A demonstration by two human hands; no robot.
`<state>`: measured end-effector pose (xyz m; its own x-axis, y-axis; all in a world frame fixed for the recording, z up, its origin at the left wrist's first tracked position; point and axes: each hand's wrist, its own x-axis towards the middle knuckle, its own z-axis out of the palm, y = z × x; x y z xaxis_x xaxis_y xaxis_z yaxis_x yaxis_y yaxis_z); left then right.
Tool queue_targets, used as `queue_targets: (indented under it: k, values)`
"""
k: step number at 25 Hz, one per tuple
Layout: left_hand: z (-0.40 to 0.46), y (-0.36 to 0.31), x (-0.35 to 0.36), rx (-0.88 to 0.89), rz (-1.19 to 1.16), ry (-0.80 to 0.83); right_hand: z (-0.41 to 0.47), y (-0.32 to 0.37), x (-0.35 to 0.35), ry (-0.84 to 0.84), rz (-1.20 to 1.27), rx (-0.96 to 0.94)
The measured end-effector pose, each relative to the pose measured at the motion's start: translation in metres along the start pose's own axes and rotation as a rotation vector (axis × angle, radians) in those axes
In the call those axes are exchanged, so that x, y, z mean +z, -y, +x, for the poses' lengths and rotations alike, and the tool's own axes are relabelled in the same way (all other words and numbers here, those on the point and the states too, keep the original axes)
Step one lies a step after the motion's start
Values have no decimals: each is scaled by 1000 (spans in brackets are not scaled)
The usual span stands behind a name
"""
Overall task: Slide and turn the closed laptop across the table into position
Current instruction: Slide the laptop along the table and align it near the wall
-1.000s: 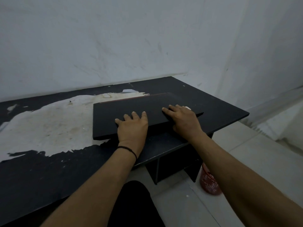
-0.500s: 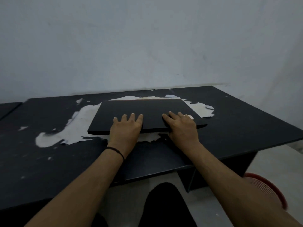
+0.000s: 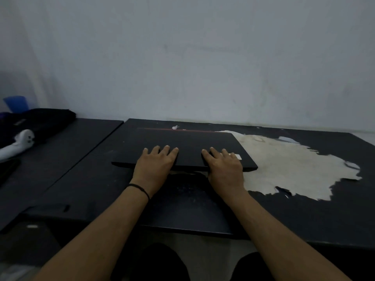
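A closed black laptop [image 3: 182, 142] lies flat on the black table [image 3: 304, 220], its long side toward me and a thin red line along its far edge. My left hand [image 3: 155, 165] grips the laptop's near edge left of centre, fingers on the lid. My right hand [image 3: 224, 167] grips the same edge further right, next to a small white sticker. The thumbs are hidden under the edge.
A large pale patch of peeled surface [image 3: 294, 165] spreads right of the laptop. A second dark table [image 3: 50, 159] adjoins on the left, carrying a white game controller [image 3: 18, 144], a black bag [image 3: 40, 122] and a blue cup [image 3: 16, 103]. A white wall stands behind.
The laptop has slid leftward along the table with both hands on its near edge, moving off the pale patch. The view has swung left, bringing the second table into sight.
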<state>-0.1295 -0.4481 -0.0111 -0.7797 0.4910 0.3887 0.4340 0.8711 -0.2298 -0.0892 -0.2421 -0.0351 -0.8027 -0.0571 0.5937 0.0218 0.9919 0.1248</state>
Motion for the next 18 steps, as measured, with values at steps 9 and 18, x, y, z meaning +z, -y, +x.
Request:
queue_targets:
  k: [9,18]
  values:
    - [-30,76,13,-115,2,36,27,82,10,40,36,-47]
    - [-49,104,31,-110,20,74,21,110,18,24,99,-61]
